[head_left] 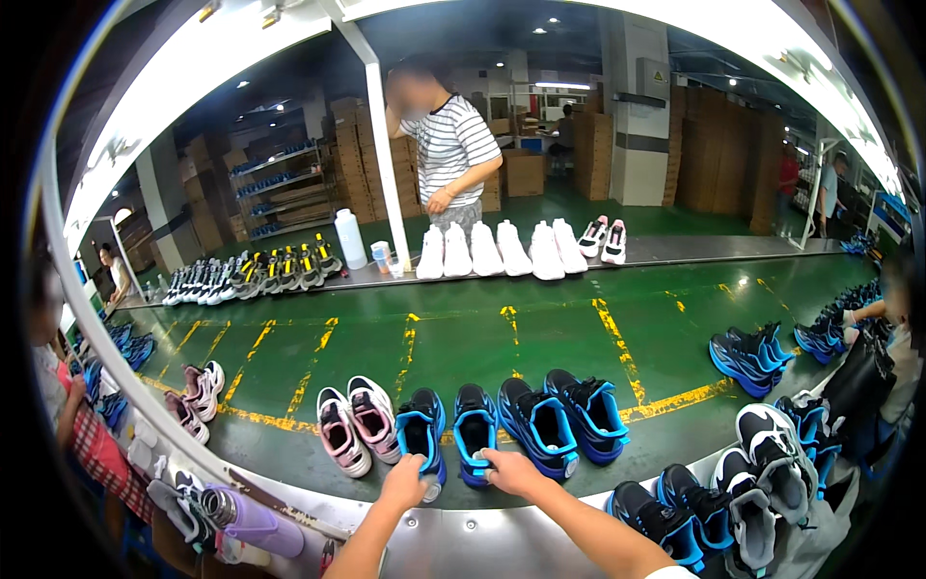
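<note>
My left hand (403, 480) pinches the heel of a black-and-blue sneaker (421, 425) on the near edge of the green conveyor belt (463, 338). The heel of its mate, another black-and-blue sneaker (476, 415), is gripped by my right hand (511, 473). Both sneakers stand side by side, toes pointing away from me. Just to their right is a second pair of black-and-blue sneakers (540, 425). A white-and-pink pair of sneakers (371, 415) stands directly left. A pale round tag or sticker (432, 492) shows by my left fingertips.
White sneakers (482, 253) line the far ledge, beside a white bottle (350, 239). Behind it stands a person in a striped shirt (458, 135). More sneakers (675, 511) crowd the lower right. A lilac flask (251, 519) lies lower left. A white post (384, 164) rises from the ledge.
</note>
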Demonstrator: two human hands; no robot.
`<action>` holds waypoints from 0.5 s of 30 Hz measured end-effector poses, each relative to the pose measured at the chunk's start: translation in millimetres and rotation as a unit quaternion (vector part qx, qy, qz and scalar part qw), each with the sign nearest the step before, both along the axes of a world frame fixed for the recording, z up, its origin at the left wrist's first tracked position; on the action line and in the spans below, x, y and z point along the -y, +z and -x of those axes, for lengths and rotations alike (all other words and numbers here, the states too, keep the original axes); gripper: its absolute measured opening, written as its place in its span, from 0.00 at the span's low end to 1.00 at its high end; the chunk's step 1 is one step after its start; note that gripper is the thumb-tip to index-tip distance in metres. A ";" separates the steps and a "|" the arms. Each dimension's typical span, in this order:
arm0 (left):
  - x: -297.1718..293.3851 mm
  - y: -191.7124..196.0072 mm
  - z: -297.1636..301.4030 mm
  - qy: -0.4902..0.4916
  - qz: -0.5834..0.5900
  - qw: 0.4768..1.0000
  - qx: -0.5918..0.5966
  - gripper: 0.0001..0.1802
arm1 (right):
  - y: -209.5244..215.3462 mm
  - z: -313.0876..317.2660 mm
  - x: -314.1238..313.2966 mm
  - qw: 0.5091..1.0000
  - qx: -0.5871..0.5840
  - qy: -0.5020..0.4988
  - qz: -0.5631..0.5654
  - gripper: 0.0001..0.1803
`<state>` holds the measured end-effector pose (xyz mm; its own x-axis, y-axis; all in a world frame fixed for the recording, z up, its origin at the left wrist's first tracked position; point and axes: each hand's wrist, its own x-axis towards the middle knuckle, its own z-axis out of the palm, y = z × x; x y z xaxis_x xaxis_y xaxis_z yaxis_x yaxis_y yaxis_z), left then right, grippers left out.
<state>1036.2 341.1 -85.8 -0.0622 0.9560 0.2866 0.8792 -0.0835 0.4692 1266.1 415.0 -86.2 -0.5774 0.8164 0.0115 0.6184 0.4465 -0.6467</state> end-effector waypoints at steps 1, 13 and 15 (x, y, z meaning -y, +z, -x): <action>-0.6 -1.1 0.7 0.009 0.027 1.000 0.007 0.15 | 4.7 -0.9 6.1 1.000 0.000 0.008 -0.002 0.21; 230.3 65.6 -118.7 -0.147 0.170 0.966 0.130 0.18 | 74.7 -133.5 210.2 0.981 0.016 0.140 0.137 0.21; 228.4 84.8 -112.0 -0.163 0.207 0.952 0.153 0.21 | 109.8 -134.4 211.0 0.978 0.040 0.123 0.163 0.20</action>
<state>1148.1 112.7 -1.0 0.2372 0.9659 -0.1036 0.6548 -0.0802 0.7515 1400.5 204.0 23.6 -0.7452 0.6057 -0.2789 0.5725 0.3668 -0.7332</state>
